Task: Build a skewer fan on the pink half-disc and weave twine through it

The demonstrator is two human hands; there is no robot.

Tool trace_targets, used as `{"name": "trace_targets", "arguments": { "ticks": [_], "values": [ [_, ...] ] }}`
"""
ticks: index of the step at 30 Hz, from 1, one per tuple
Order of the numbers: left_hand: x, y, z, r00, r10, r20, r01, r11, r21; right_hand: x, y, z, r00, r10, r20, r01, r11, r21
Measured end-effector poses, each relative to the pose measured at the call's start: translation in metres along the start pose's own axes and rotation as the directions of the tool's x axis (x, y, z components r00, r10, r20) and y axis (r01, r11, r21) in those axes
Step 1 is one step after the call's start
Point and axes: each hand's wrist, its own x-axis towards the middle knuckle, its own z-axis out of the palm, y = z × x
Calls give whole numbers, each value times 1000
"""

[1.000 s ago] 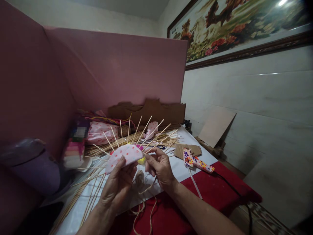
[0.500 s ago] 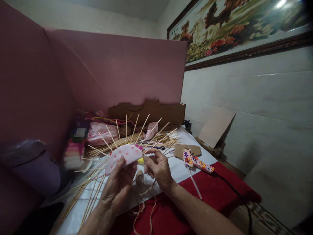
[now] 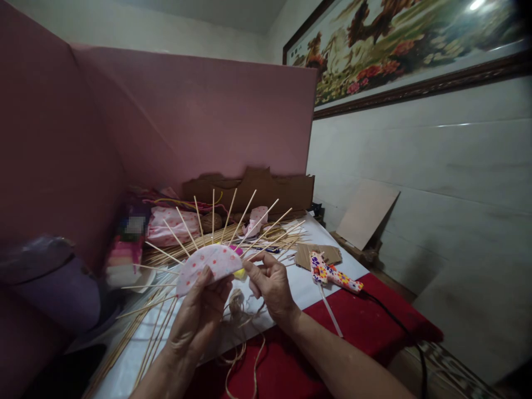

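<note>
My left hand (image 3: 203, 305) grips a half-round piece covered in white cloth with red dots (image 3: 211, 265), thumb on its front and fingers behind. Thin wooden sticks (image 3: 213, 213) fan out from its curved edge. At its right corner, by the lowest stick on that side, my right hand (image 3: 272, 282) has thumb and forefinger pinched together. Jute twine (image 3: 257, 363) runs up to the curled fingers of this hand; the exact pinch point is hard to see. Behind the piece, a bit of yellow (image 3: 240, 274) and a bit of pink (image 3: 236, 251) show.
A flower-patterned glue gun (image 3: 334, 274) lies by a cardboard scrap (image 3: 305, 256) on the right; its black cord trails over red cloth (image 3: 390, 307). Bundled sticks (image 3: 166, 257), dotted cloth (image 3: 172, 224) and torn cardboard (image 3: 266, 191) are at the back. A lilac bin (image 3: 58, 293) stands left.
The half-round piece has shifted very slightly left, its sticks spreading a little wider in view. My right thumb and forefinger have closed nearer its right corner. The grip of my left hand is the same.
</note>
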Motion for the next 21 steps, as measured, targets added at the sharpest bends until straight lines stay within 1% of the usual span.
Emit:
{"name": "trace_targets", "arguments": {
  "ticks": [6, 12, 15, 17, 21],
  "values": [
    [-2, -1, 2, 999, 32, 4, -32, 999, -10, -2, -2, 3, 999, 10, -41, -9, 1000, 25],
    [-4, 0, 3, 999, 18, 31, -17, 999, -32, -4, 2, 3, 1000, -23, -20, 23, 999, 29],
    [-3, 0, 0, 999, -9, 43, 11, 999, -36, -6, 2, 2, 998, -63, -11, 63, 998, 17],
    [-2, 1, -3, 997, -35, 70, 38, 998, -40, -8, 2, 2, 994, -109, -17, 108, 994, -9],
    [-2, 4, -8, 984, -52, 171, 70, 993, -99, -11, -2, 2, 983, -177, -42, 174, 983, -67]
  ]
}}
